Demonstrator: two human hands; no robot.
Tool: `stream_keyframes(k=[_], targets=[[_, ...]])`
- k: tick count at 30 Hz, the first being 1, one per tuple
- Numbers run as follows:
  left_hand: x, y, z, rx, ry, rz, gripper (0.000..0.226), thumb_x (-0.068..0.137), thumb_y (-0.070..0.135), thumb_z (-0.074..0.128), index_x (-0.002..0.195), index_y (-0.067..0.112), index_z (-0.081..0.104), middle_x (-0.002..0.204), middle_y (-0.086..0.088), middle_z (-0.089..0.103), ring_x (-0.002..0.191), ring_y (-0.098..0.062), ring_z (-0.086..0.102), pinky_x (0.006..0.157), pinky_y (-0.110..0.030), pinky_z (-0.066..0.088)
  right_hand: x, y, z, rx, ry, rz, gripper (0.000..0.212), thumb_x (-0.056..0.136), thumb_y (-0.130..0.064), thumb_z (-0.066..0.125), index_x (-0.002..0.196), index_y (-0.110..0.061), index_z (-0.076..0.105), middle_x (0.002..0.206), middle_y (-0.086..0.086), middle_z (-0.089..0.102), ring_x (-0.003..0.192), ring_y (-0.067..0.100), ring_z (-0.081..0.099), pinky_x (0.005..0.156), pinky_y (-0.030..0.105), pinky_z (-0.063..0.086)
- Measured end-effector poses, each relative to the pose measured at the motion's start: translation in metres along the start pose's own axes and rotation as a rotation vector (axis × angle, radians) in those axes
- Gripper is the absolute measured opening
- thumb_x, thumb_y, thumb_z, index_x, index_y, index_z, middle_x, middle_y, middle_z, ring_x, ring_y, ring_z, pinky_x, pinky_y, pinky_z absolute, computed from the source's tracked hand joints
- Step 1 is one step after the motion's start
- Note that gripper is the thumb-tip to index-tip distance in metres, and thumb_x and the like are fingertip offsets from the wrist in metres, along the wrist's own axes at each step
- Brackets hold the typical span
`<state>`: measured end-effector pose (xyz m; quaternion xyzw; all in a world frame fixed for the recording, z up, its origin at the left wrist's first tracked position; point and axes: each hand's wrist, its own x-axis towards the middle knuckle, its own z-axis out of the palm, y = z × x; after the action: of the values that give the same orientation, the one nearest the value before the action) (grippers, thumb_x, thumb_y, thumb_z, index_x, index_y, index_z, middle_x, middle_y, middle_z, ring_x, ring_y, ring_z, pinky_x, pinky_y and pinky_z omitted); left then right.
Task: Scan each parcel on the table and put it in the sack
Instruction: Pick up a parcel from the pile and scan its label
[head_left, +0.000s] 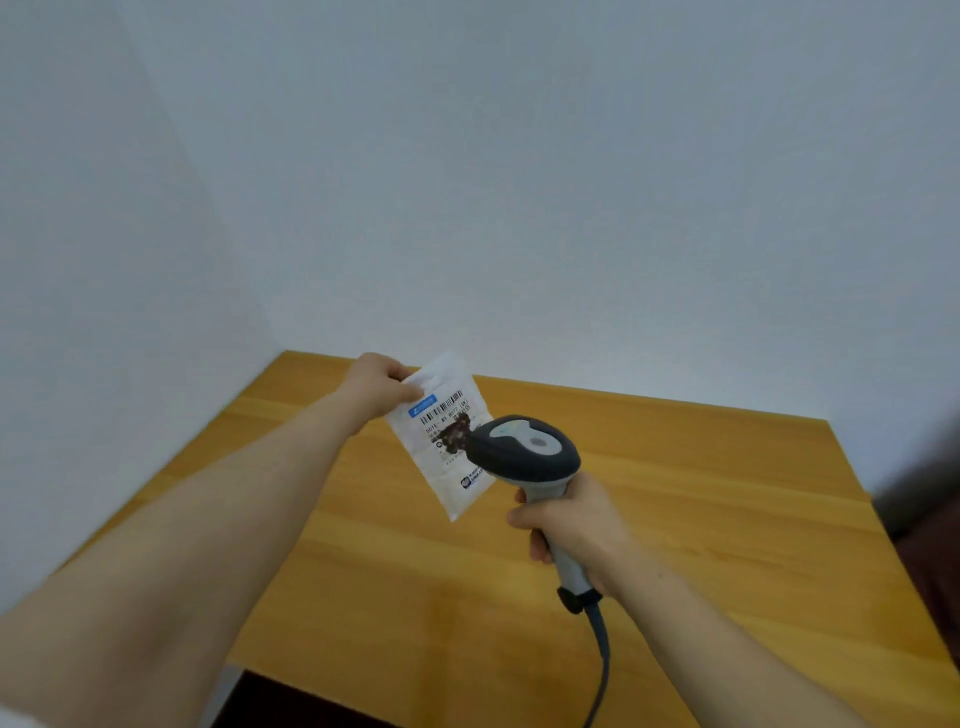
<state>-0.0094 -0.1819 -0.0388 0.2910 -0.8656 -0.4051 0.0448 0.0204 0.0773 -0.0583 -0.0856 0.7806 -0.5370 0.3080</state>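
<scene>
A small white parcel (445, 441) with a barcode label hangs tilted in the air above the wooden table (675, 519). My left hand (376, 387) pinches its upper left corner. My right hand (569, 525) grips the handle of a grey and black barcode scanner (524, 449). The scanner's head points at the label from the right and covers part of it. The scanner's cable (602, 670) runs down toward the lower edge of the view. No sack is in view.
White walls meet in a corner behind the table's far left end. A dark blurred object (924, 519) stands past the table's right edge. A dark floor area (291, 701) shows below the table's near edge.
</scene>
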Motion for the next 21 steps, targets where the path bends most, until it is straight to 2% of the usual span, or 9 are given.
stream_keyframes(k=[5, 21], targets=[[-0.015, 0.008, -0.003, 0.032, 0.009, 0.049, 0.021, 0.085, 0.004, 0.066, 0.105, 0.002, 0.069, 0.092, -0.012, 0.065, 0.082, -0.022, 0.059, 0.070, -0.030, 0.044, -0.021, -0.002, 0.004, -0.038, 0.048, -0.013, 0.017, 0.082, -0.004, 0.067, 0.071, -0.010, 0.056, 0.045, 0.004, 0.053, 0.037, 0.012, 0.049, 0.047, 0.025, 0.042], [-0.014, 0.001, -0.013, 0.027, -0.028, 0.077, 0.022, 0.085, 0.002, 0.064, 0.106, 0.001, 0.069, 0.094, -0.014, 0.066, 0.086, -0.025, 0.060, 0.080, -0.036, 0.050, -0.039, -0.012, 0.015, -0.083, 0.136, -0.019, 0.016, 0.080, -0.001, 0.065, 0.071, -0.010, 0.055, 0.047, 0.006, 0.052, 0.035, 0.011, 0.048, 0.046, 0.023, 0.041]])
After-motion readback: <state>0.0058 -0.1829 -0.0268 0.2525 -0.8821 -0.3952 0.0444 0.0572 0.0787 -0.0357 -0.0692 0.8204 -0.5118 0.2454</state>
